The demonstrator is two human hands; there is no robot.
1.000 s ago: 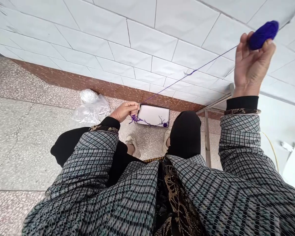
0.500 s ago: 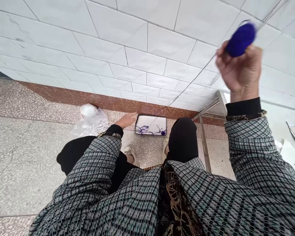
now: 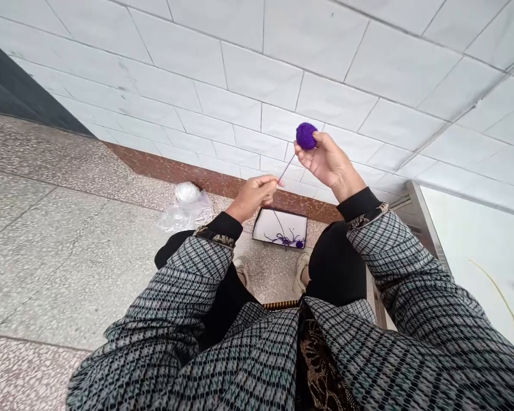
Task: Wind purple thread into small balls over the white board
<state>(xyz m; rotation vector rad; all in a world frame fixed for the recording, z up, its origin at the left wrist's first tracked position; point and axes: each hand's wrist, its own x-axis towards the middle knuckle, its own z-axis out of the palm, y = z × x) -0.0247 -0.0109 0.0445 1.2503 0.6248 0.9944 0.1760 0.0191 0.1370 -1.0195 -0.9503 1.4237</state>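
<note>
A ball of purple yarn is held up in my right hand, pinched between thumb and fingers. From the ball a taut yarn strand slants down to my left hand, whose fingers are closed on it. Below my hands, a shallow white box with dark edges lies on the floor between my feet. Loose purple yarn and a small purple ball are in it, along the near side. A dark strand runs up from the box toward my left hand.
Left of the box, a ball of white yarn sits by a clear plastic bag on the speckled floor. The white tiled wall rises close in front. At right stands a white surface with a metal edge.
My right hand has come down and left with the purple ball. My left hand has risen from beside the box and now grips the strand. The view has shifted slightly.
</note>
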